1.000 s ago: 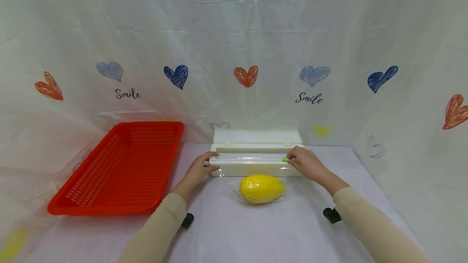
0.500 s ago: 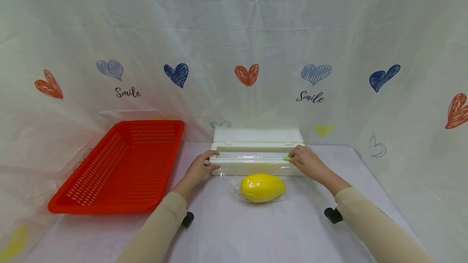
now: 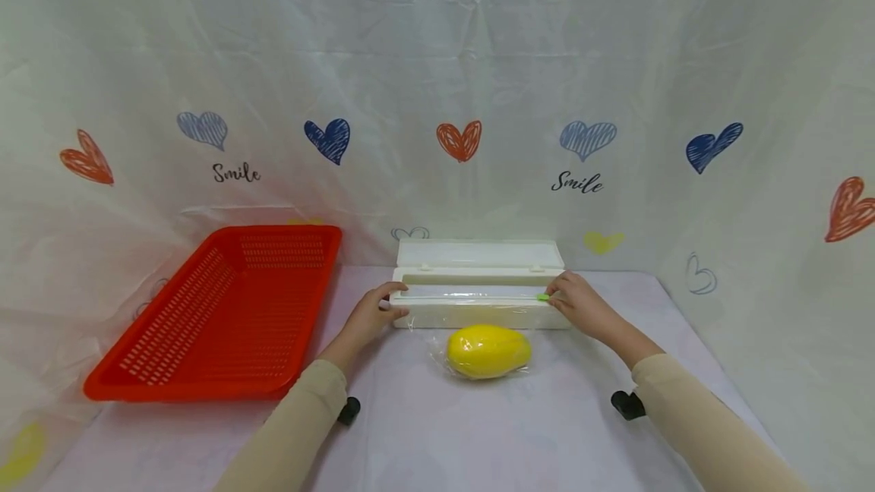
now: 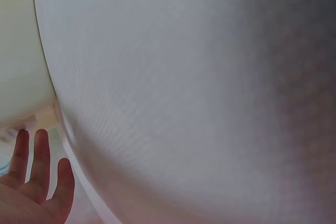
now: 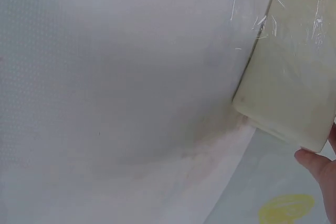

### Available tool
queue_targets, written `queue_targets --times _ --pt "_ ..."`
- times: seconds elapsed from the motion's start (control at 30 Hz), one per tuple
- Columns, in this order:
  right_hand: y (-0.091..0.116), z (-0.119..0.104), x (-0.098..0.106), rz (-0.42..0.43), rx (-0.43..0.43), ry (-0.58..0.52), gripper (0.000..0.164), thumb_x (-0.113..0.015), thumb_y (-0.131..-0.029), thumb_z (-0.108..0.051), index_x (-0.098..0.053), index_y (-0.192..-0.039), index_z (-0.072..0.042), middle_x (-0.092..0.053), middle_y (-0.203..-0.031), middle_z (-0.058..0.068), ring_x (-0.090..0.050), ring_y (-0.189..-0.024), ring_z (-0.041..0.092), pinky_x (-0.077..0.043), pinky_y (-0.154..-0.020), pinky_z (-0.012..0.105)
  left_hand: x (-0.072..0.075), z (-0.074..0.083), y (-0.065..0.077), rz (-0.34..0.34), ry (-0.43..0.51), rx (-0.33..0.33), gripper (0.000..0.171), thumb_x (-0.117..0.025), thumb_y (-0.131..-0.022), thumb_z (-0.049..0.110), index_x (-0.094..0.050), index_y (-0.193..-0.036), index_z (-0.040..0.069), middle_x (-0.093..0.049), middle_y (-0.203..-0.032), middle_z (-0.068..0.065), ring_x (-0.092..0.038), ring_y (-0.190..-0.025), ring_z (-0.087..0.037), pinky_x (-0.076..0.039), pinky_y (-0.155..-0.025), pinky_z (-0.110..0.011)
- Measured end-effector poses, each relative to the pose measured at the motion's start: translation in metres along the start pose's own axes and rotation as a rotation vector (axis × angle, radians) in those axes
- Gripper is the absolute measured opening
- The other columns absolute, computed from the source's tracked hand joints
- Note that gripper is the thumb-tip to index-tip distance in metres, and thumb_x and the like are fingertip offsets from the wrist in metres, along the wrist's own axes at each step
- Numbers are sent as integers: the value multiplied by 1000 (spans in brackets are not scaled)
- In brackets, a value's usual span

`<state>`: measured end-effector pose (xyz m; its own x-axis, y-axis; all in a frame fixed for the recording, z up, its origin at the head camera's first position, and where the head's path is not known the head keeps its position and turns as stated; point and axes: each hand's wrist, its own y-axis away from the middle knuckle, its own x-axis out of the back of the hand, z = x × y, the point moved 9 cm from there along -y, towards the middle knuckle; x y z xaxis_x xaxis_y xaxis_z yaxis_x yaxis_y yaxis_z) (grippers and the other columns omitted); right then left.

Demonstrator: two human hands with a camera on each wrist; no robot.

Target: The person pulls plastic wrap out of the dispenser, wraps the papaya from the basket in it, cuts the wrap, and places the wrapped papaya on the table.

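Observation:
A white cling film dispenser [image 3: 478,316] lies at the back of the table, its lid [image 3: 478,253] tipped up against the backdrop. My left hand [image 3: 365,321] grips its left end, fingers on top and thumb at the front; the left wrist view shows several fingers [image 4: 39,166] beyond the dispenser's end. At the right end my right hand [image 3: 581,306] pinches the small green cutter slider [image 3: 542,297] on the front rail. Clear film hangs over the front wall. Just before it lies a yellow oblong fruit [image 3: 488,351] on the film. The right wrist view shows the thumb [image 5: 310,158] at the dispenser's corner.
A large red plastic basket [image 3: 102,393] stands on the left side of the table. Behind the table hangs a white backdrop [image 3: 519,67] printed with hearts. The pale tablecloth [image 3: 437,439] stretches between the forearms.
My right hand has slid the green cutter slider a short way right along the rail. The left hand keeps its hold, and the fruit has stayed in place.

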<state>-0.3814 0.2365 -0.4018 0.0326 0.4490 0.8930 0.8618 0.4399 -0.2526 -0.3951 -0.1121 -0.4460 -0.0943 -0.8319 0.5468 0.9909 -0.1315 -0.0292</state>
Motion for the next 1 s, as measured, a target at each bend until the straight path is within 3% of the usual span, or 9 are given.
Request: queue_targets --times 0.53,1.0 --pt "12 13 12 57 -8 -43 8 -66 -89 4 -63 -97 2 -45 -117 23 -50 -108 42 -46 -89 53 -2 -1 0 3 -18 12 45 -75 -85 9 -60 -127 16 -54 -118 -19 -55 -96 -31 -50 -72 -33" --pt "18 27 10 21 -85 -158 7 -59 -95 3 -60 -101 4 -36 -127 25 -47 -113 44 -46 -92 56 1 2 0 10 -14 -24 44 -75 -84 5 -60 -125 12 -57 -111 -19 -57 -93 -32 -50 -68 -33"
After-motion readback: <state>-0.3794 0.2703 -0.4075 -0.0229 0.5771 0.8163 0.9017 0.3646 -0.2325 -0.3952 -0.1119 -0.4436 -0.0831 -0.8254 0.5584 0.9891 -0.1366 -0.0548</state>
